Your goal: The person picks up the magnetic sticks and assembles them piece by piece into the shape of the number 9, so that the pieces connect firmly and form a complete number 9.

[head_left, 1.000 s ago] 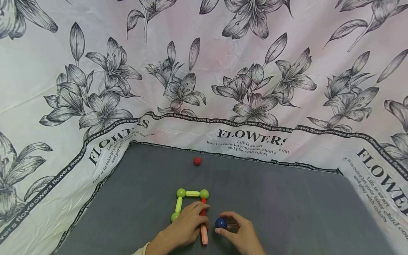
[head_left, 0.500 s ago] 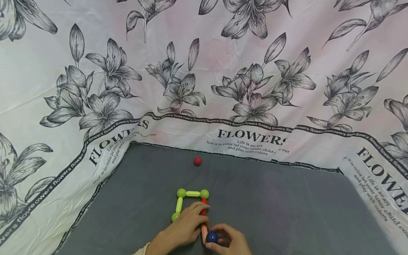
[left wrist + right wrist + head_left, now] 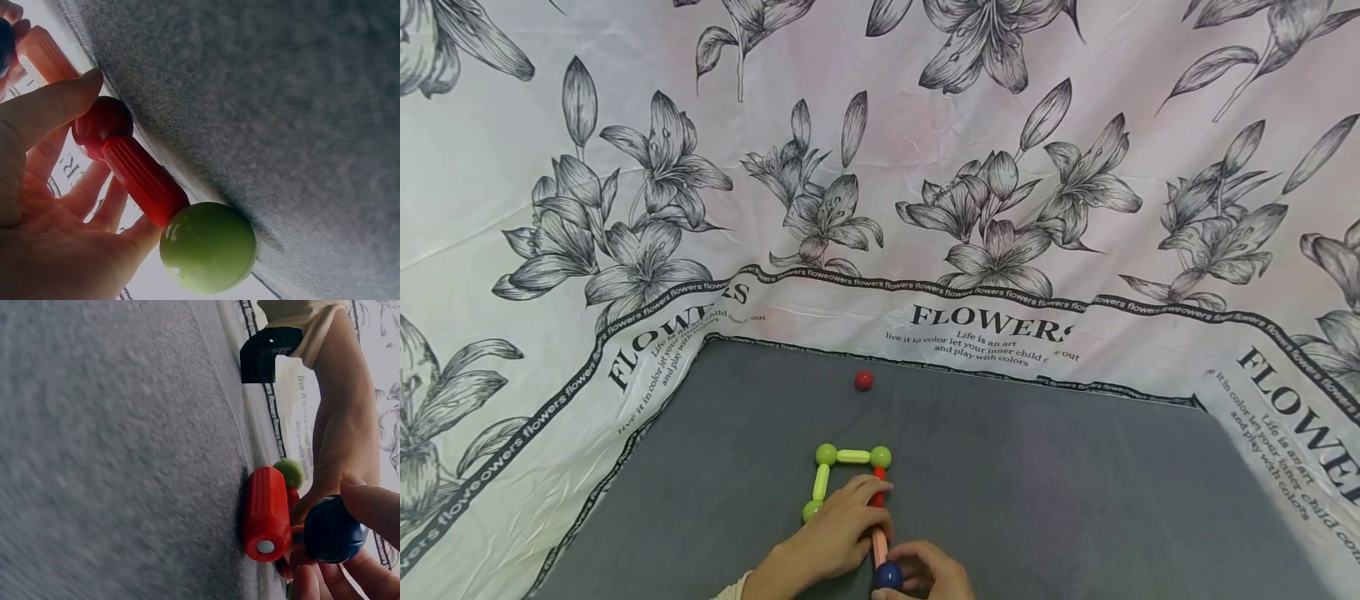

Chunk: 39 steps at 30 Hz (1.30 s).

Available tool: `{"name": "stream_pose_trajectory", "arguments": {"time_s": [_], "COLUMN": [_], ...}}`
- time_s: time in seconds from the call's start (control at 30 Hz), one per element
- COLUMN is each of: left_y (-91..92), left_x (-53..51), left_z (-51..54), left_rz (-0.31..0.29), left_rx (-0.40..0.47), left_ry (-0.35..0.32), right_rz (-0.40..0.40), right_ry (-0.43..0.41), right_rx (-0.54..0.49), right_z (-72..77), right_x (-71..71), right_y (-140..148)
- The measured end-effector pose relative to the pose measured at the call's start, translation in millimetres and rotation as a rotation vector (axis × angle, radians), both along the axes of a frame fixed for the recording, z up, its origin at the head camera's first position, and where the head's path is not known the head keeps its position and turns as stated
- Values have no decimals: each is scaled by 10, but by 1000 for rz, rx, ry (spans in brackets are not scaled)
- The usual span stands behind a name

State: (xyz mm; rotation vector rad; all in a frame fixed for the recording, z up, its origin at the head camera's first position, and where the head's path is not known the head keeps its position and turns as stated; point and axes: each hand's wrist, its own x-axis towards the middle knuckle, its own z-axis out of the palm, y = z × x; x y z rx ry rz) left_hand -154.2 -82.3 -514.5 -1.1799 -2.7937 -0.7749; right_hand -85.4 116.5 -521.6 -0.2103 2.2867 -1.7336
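Note:
My left hand (image 3: pixel 842 533) grips a joined chain at the red ball (image 3: pixel 103 128), where a pink stick (image 3: pixel 879 546) meets it; thumb and fingers lie on opposite sides in the left wrist view. From that ball a red stick (image 3: pixel 144 178) runs to a green ball (image 3: pixel 208 247). My right hand (image 3: pixel 934 571) pinches a blue ball (image 3: pixel 888 577) between thumb and fingers at the pink stick's near end. Whether ball and stick touch is hard to tell. Light green sticks (image 3: pixel 853 457) and green balls (image 3: pixel 826 454) continue the frame's far and left sides; my left hand hides its near side.
A loose red ball (image 3: pixel 864 380) sits near the back of the grey tabletop (image 3: pixel 1037 483). In the right wrist view a separate red stick (image 3: pixel 267 512) with a metal end lies on the table beside the blue ball. Flower-printed cloth (image 3: pixel 1000 208) surrounds the table.
My right hand has carried the blue ball left and toward me, from beside the pink stick to its near end. My left hand and the frame have stayed in place.

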Motion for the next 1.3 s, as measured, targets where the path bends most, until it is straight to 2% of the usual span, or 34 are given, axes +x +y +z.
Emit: {"name": "stream_pose_trajectory", "arguments": {"time_s": [0.3, 0.5, 0.7, 1.0, 1.13, 1.3], "left_y": [-15, -23, -32, -46, -89, -127], "left_x": [-1, -3, 1, 6, -36, -62], "left_z": [-18, -28, -31, -18, 63, 152], "left_rz": [4, 14, 16, 17, 47, 115], "left_rx": [-7, -9, -5, 10, 24, 16], "left_ry": [0, 0, -2, -18, -64, -152], "right_rz": [54, 63, 121, 108, 103, 125], "right_ry": [9, 18, -6, -29, -52, -64], "right_rx": [-24, -26, -46, -59, -72, -78], "right_z": [-57, -85, -125, -146, -126, -115], "right_x": [18, -8, -16, -13, 1, 1], "right_y": [4, -5, -2, -25, -46, -57]}}
